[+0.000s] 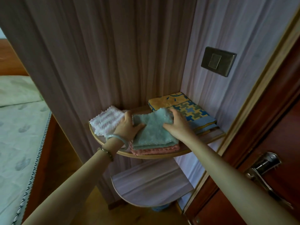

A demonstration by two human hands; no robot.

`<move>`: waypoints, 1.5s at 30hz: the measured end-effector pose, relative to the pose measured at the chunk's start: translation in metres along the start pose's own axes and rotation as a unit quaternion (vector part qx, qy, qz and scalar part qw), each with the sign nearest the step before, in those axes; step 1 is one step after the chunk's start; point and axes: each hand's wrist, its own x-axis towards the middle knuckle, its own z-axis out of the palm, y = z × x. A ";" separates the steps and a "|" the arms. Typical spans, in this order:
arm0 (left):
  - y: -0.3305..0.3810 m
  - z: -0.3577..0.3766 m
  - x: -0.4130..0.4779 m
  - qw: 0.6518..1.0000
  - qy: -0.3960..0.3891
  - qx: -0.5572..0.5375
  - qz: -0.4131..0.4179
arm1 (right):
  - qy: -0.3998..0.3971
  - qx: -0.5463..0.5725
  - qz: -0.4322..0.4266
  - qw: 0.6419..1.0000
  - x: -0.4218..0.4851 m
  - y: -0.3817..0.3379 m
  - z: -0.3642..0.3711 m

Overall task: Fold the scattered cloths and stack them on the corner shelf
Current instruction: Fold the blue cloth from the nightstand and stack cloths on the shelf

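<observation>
teal cloth (154, 132) folded atop pink cloth (155, 151) on corner shelf (209, 135), left hand (128, 125) and right hand (177, 124) both gripping its far edge, white cloth (107, 122) left, patterned cloth (191, 111) right

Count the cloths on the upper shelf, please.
4: a white cloth at the left; a green cloth in the middle, lying on a pink cloth; a patterned cloth at the right. Others may be hidden underneath.

The pink cloth (155, 151) lies mostly hidden under the teal cloth (154, 132); at 9 o'clock the bed (19, 127) is cut off.
</observation>
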 end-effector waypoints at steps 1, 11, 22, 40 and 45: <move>0.006 -0.004 -0.003 0.999 0.034 0.025 0.031 | 0.016 -0.037 -0.013 0.999 -0.001 0.000 -0.006; 0.000 0.018 -0.016 0.914 -0.206 0.291 0.193 | -0.098 -0.351 -0.190 0.912 -0.012 0.010 0.021; 0.003 -0.011 -0.034 0.985 -0.014 -0.143 -0.094 | 0.015 -0.031 0.025 0.999 -0.017 0.013 -0.028; 0.052 -0.045 -0.045 0.780 -0.191 -0.526 -0.279 | -0.197 0.373 0.196 0.885 -0.020 -0.008 -0.051; 0.071 -0.051 -0.014 0.779 -0.206 -0.550 -0.218 | -0.165 0.386 0.129 0.899 0.011 -0.019 -0.085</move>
